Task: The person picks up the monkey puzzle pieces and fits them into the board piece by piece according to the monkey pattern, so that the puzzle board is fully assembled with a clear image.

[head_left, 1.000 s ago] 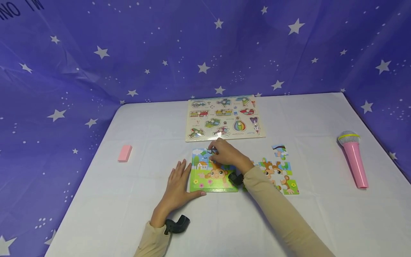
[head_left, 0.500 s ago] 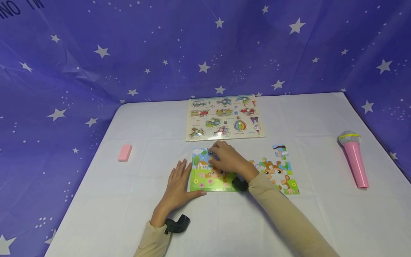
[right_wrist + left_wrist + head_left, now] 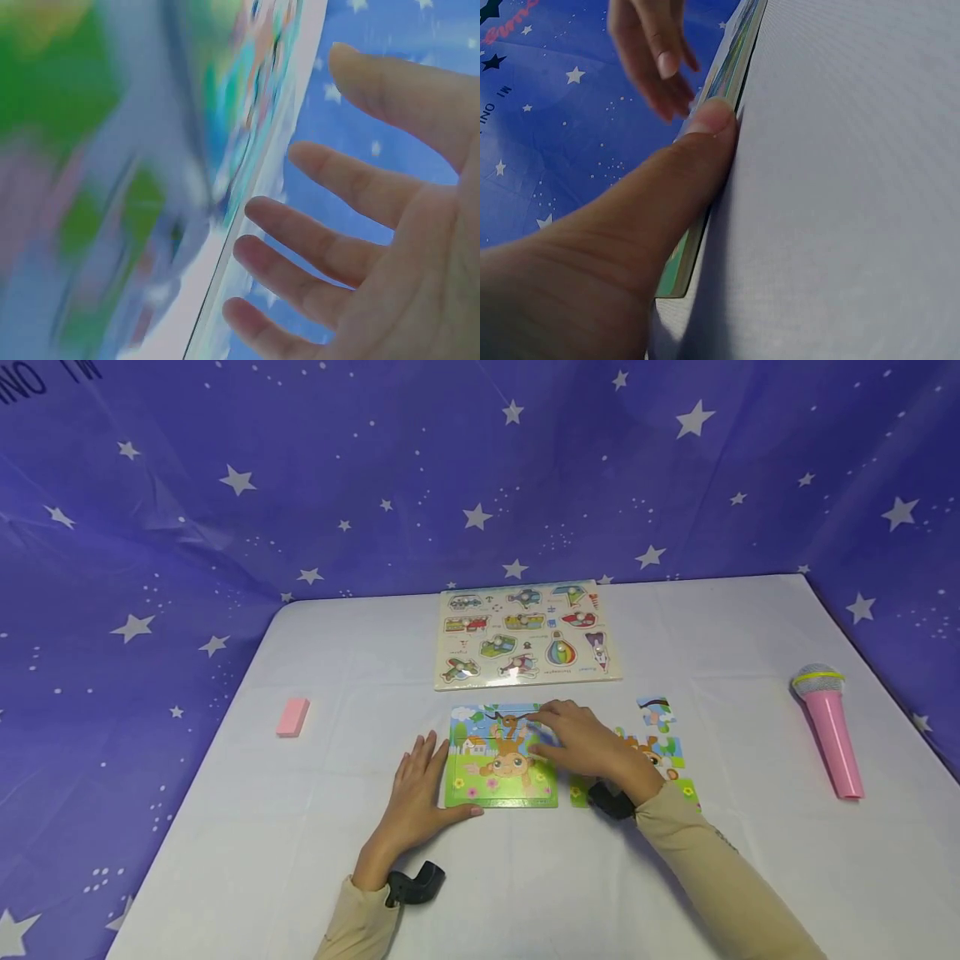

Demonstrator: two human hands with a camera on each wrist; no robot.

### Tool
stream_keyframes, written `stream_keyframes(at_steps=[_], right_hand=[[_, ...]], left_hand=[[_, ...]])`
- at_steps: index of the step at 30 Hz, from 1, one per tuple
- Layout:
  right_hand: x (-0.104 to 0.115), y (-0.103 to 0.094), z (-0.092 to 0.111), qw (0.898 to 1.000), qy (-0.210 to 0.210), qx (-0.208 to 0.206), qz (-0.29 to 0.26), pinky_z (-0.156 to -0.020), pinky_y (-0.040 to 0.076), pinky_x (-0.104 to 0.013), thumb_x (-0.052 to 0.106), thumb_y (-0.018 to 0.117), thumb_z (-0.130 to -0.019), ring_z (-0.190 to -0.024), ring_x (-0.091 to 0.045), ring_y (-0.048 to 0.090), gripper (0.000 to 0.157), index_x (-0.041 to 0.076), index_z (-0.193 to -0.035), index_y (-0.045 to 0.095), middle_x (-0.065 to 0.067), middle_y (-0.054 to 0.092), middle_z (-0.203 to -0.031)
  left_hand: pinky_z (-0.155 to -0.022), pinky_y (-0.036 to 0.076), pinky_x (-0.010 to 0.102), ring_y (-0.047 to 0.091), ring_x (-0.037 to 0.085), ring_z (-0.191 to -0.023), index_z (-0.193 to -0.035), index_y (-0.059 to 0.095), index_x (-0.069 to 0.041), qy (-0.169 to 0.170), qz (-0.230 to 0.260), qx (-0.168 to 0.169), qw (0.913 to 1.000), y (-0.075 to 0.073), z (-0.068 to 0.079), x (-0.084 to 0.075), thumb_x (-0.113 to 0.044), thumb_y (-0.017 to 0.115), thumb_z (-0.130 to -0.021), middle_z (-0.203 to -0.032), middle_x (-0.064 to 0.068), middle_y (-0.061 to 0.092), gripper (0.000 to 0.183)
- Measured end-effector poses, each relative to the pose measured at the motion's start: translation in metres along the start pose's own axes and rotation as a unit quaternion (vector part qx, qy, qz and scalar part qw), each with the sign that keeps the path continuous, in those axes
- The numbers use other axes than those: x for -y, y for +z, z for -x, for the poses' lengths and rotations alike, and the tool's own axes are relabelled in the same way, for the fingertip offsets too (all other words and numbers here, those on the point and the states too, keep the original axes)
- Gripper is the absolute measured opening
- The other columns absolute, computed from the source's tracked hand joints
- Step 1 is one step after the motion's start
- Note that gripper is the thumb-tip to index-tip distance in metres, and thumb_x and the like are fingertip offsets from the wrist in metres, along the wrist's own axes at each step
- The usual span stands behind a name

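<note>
The monkey puzzle board (image 3: 498,789) lies flat on the table in the head view. My left hand (image 3: 408,806) rests at its lower left corner, fingers spread along the left side. In the left wrist view, the left thumb (image 3: 671,172) lies against the board's edge. My right hand (image 3: 585,743) is over the board's right side with parted fingers and holds nothing; the right wrist view shows its fingers (image 3: 315,247) spread apart. Loose jigsaw pieces (image 3: 657,713) lie right of the board, some hidden under the right hand and wrist.
A wooden peg puzzle (image 3: 527,635) with vehicle pictures lies behind the board. A pink block (image 3: 292,717) is at the left, and a pink toy microphone (image 3: 829,735) at the right. A purple star-patterned cloth (image 3: 420,468) hangs behind the white table.
My right hand has moved right from the board's upper middle and its fingers have opened, uncovering a jigsaw piece with a brown figure and branch. The left hand stays put.
</note>
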State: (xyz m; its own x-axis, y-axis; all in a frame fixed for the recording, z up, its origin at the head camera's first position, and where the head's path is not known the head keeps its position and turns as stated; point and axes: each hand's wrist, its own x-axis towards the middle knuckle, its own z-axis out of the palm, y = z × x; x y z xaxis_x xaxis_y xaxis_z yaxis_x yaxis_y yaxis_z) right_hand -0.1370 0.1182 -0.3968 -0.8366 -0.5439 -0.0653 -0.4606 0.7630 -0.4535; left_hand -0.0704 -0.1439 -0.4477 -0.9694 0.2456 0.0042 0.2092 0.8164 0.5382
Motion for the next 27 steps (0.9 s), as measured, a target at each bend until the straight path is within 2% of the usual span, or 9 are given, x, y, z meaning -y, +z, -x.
stream_keyframes(at_steps=[10,15,20,27], right_hand=[[-0.075,-0.031,0.033,0.993,0.107,-0.049,-0.028,-0.097,0.030,-0.059,0.032,0.055,-0.089,-0.119,-0.041,0.040,0.051,0.000,-0.128,0.048,-0.025,0.047,-0.129],[-0.108,-0.043,0.048,0.986,0.136,-0.071,-0.060,-0.097,0.031,-0.060,0.028,0.055,-0.089,-0.117,-0.045,0.041,0.053,-0.006,-0.129,0.044,-0.030,0.047,-0.125],[-0.126,-0.048,0.057,0.982,0.161,-0.077,-0.063,-0.093,0.035,-0.059,0.027,0.058,-0.087,-0.111,-0.046,0.044,0.056,-0.008,-0.128,0.043,-0.032,0.047,-0.119],[-0.132,-0.050,0.059,0.982,0.167,-0.063,-0.061,-0.091,0.036,-0.059,0.026,0.066,-0.082,-0.107,-0.045,0.043,0.057,-0.009,-0.123,0.047,-0.032,0.045,-0.116]], left_hand=[[-0.114,0.006,0.049,0.004,0.030,-0.142,-0.143,0.025,-0.006,-0.003,0.000,-0.003,1.0000,-0.001,0.000,0.000,-0.055,0.074,-0.063,-0.153,0.014,0.013,0.106],[-0.114,0.006,0.049,0.004,0.030,-0.142,-0.143,0.025,-0.006,-0.001,-0.001,-0.002,1.0000,-0.001,0.000,0.000,-0.055,0.073,-0.063,-0.153,0.014,0.013,0.105],[-0.114,0.006,0.049,0.005,0.030,-0.142,-0.143,0.025,-0.006,0.000,-0.002,-0.003,1.0000,0.000,0.000,0.001,-0.054,0.074,-0.063,-0.152,0.014,0.013,0.105],[-0.114,0.007,0.049,0.005,0.030,-0.142,-0.143,0.026,-0.006,0.002,-0.003,-0.005,1.0000,0.001,0.000,0.001,-0.055,0.074,-0.063,-0.152,0.014,0.014,0.105]])
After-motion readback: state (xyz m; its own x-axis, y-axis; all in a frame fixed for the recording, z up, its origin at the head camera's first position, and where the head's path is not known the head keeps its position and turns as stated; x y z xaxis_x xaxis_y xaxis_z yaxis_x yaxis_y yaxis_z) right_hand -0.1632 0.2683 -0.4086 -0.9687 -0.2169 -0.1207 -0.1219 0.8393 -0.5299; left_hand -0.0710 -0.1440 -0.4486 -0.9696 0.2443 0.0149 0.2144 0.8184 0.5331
